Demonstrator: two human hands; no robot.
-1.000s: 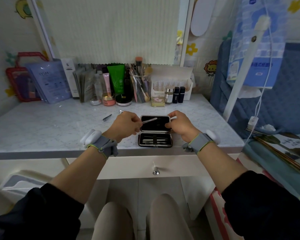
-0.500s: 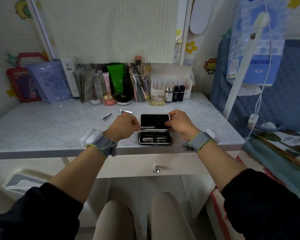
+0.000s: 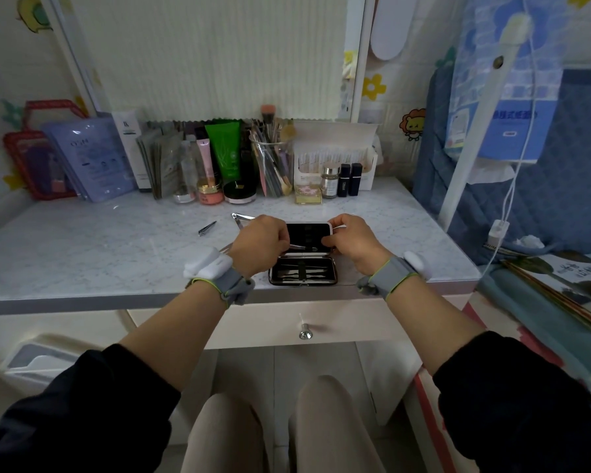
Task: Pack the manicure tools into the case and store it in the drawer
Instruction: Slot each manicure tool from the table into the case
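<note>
The open manicure case point(image 3: 316, 268) lies at the desk's front edge, its lower half holding several metal tools under a black strap. My left hand point(image 3: 261, 240) pinches a thin metal tool point(image 3: 302, 247) and holds it flat against the lower part of the lid point(image 3: 309, 230). My right hand point(image 3: 350, 235) grips the lid's right edge, fingers curled over it. A small nail clipper point(image 3: 206, 228) and a larger clipper point(image 3: 241, 218) lie loose on the desk left of the case. The drawer point(image 3: 338, 322) under the desk is closed, its round knob point(image 3: 304, 333) in view.
Cosmetics, a brush cup point(image 3: 272, 169), bottles and a white box point(image 3: 335, 155) line the back of the marble desk point(image 3: 99, 254). A red bag point(image 3: 35, 151) stands at back left. A white pole point(image 3: 475, 124) and cable rise at right beside blue bedding.
My left hand has brought the thin tool down from a raised slant to lie flat across the lid's lower part. My right hand stays on the lid's right edge.
</note>
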